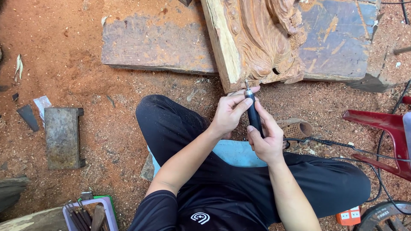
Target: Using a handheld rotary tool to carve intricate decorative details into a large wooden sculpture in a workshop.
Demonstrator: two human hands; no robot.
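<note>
1. Above a seated person's crossed legs, the right hand (266,143) wraps closed around a slim black rotary tool (253,112), while the left hand (229,112) pinches its metal collar.
2. Smooth, cylindrical and upright, the tool points its bit toward the far carved wood block (257,40).
3. Reddish sawdust ground (64,64) surrounds them.

Earthen floor (85,77), reddish-brown, strewn all over with sawdust and wood chips. Flat grey-brown timber slab (158,45) lying across the floor's upper middle, blue-grey patches toward its right end. Small weathered wooden stool (63,137) at left, dark wedge-shaped scrap (28,116) just beside it. Red plastic chair (387,132) at right edge; black cables (376,154) trailing near it. Even daylight, soft shadows. Lavender tray of tools (92,214) at bottom edge.
</note>
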